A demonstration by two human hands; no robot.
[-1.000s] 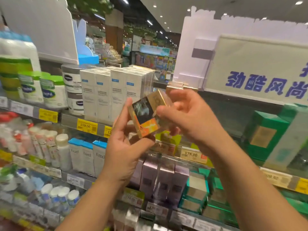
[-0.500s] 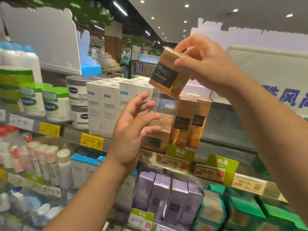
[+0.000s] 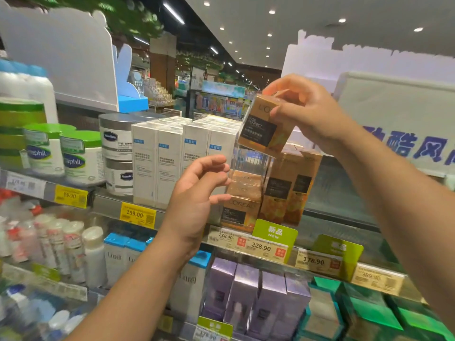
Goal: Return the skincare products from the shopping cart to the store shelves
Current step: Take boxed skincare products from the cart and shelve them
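Surveying room: store aisle under a ceiling (image 3: pixel 320 33) of recessed spotlights, further displays blurred in the distance.
Upper shelf (image 3: pixel 108 203): metal ledge fronted by yellow price tags; Cetaphil tubs (image 3: pixel 81 156) at its left end, stacked Vaseline jars (image 3: pixel 115 148) beside them, then a row of white cartons (image 3: pixel 170 161).
Lower shelf (image 3: pixel 270 264): lilac boxes (image 3: pixel 256 296) beneath its edge, green boxes (image 3: pixel 369 313) toward the right end, Curel cartons (image 3: pixel 120 257) to the left.
Shelved stock: gold L'Oreal boxes (image 3: pixel 288 188) standing just right of the white cartons, behind a green "new" tag (image 3: pixel 274 232).
Right hand (image 3: pixel 310 114): raised, fingers and thumb pinching the top of the gold Age Perfect box (image 3: pixel 264 129).
Task item: that box, tilted, held in the air above the shelved gold boxes, not touching them.
Left hand (image 3: pixel 197 195): empty, fingers loosely curled, before the clear divider (image 3: pixel 248 163).
Hard to read: bottles at far left smeared; the blue-lettered sign (image 3: pixel 406 124) cut off by the right edge.
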